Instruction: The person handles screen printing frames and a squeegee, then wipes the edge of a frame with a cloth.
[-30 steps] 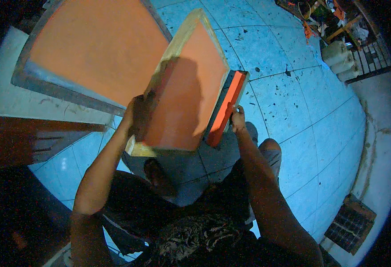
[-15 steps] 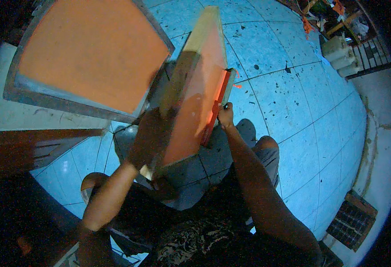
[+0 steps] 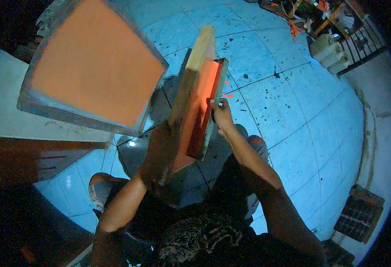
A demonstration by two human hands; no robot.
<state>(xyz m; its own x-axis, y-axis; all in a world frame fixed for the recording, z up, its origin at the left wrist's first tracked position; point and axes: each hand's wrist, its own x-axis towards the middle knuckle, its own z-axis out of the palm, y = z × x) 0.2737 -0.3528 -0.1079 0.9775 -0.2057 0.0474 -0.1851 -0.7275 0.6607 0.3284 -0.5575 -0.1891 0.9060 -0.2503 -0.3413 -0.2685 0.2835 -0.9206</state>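
A wooden-framed screen (image 3: pixel 200 51) with orange-tinted mesh stands steeply tilted in front of me, seen nearly edge-on. My left hand (image 3: pixel 160 135) grips its left side low down; deep shade covers the fingers. In my right hand (image 3: pixel 222 115) is a long scoop coater (image 3: pixel 204 109), a trough with bright orange-red liquid inside. Its length runs along the mesh face, and its lip appears to lie against the mesh. The thumb sits on the coater's outer edge, with the fingers curled behind it.
Another framed screen (image 3: pixel 91 66), coated orange, lies at the left over a pale surface. Blue floor tiles (image 3: pixel 289 104) carry dark specks. Jugs (image 3: pixel 329 53) and clutter stand at the far right, a dark grid-like panel (image 3: pixel 360 213) at the lower right. My knees flank the work.
The held screen has turned from showing its mesh broadly to nearly edge-on. My right hand and the coater have shifted slightly left, and more of the trough's inside shows.
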